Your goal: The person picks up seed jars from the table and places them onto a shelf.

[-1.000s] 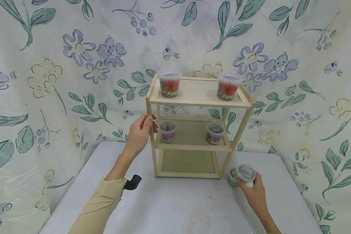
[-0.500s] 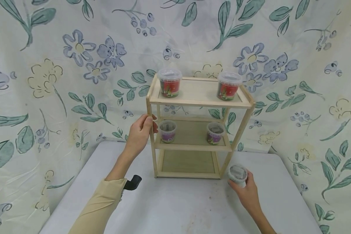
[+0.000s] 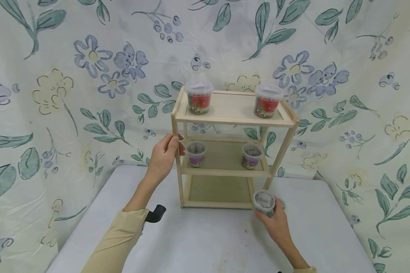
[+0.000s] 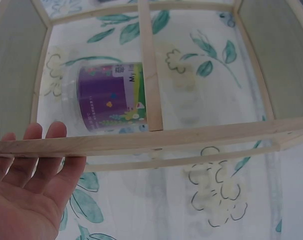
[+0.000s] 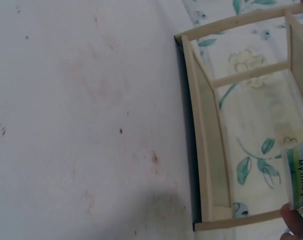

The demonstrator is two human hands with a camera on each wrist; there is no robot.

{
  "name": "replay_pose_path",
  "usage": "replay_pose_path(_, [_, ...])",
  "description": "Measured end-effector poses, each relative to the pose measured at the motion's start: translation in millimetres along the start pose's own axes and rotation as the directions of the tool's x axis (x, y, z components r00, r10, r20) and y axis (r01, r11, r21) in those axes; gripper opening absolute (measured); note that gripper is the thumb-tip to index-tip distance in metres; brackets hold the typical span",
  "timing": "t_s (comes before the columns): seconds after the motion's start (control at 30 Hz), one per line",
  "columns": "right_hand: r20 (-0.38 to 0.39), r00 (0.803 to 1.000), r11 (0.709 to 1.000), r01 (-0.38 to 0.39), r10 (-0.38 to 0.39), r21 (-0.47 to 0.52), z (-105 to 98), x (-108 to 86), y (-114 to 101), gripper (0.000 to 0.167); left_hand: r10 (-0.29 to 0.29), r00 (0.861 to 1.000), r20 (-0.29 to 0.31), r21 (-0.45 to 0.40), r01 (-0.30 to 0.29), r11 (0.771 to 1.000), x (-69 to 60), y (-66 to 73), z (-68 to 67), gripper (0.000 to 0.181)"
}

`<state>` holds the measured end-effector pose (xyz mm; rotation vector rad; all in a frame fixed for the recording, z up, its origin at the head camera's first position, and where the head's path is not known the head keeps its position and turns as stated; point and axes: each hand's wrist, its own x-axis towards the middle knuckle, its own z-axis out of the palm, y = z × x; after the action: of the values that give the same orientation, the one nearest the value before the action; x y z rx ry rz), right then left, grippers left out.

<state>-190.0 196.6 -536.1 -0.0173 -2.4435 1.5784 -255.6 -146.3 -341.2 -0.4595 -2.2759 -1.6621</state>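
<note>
My left hand (image 3: 161,158) grips the front left post of a small wooden shelf (image 3: 225,172). The left wrist view shows the fingers (image 4: 55,131) curled round this post, close to a purple-labelled cup (image 4: 109,97) on the middle tier. In my right hand (image 3: 276,223) is a small lidded plastic cup (image 3: 264,201), held at the lower right front corner of the shelf. Its label, seen in the right wrist view, is green and white. A similar cup (image 3: 283,205) is mostly hidden behind the right hand.
Two red-labelled tubs (image 3: 199,102) with clear lids stand on the top tier. A second purple-labelled cup (image 3: 251,156) is at the right of the middle tier. The shelf stands on a white table (image 3: 205,239) before a floral cloth (image 3: 116,45).
My right hand has carried the green-labelled cup leftward, from over the other cup to the shelf's lower right corner. The left hand keeps its place on the post.
</note>
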Motion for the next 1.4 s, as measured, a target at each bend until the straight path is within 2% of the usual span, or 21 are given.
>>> replay_pose_path(0.17, [0.005,1.000,1.000,0.011,-0.011,0.028,13,5.9,-3,0.077,0.017,1.000,-0.010,0.005,-0.017,1.000,7.0,-24.9,0.6,0.036])
replay_pose_path(0.27, [0.013,1.000,1.000,0.015,-0.015,0.022,20,8.5,-6,0.076,0.030,0.999,-0.013,0.019,-0.030,0.999,7.9,-27.6,0.7,0.038])
replay_pose_path(0.7, [0.004,0.996,0.994,0.089,-0.090,0.057,47,15.8,-8,0.075,0.044,0.999,-0.021,0.029,-0.044,0.999,6.9,-26.1,0.1,0.037])
replay_pose_path(0.83, [0.007,0.996,0.994,0.090,-0.090,0.057,53,18.1,-8,0.074,0.043,0.999,-0.021,0.023,-0.043,0.999,6.5,-24.9,-0.6,0.037])
replay_pose_path(1.1, [0.021,0.997,0.997,0.070,-0.070,-0.015,66,17.7,-9,0.075,0.027,1.000,-0.010,0.014,-0.027,1.000,5.4,-24.2,-1.8,0.037])
replay_pose_path(1.27, [0.040,0.996,0.997,0.079,-0.080,0.016,77,19.7,-9,0.075,0.021,1.000,-0.016,0.015,-0.021,1.000,5.6,-24.0,-1.0,0.035])
replay_pose_path(1.33, [0.043,0.997,0.998,0.065,-0.066,0.027,81,21.3,-8,0.076,0.015,1.000,-0.015,0.007,-0.015,1.000,5.5,-21.7,-0.5,0.034])
replay_pose_path(1.4, [0.041,0.998,0.999,0.048,-0.049,0.025,84,23.4,-6,0.077,0.014,1.000,-0.009,0.002,-0.014,1.000,3.3,-13.4,0.1,0.033])
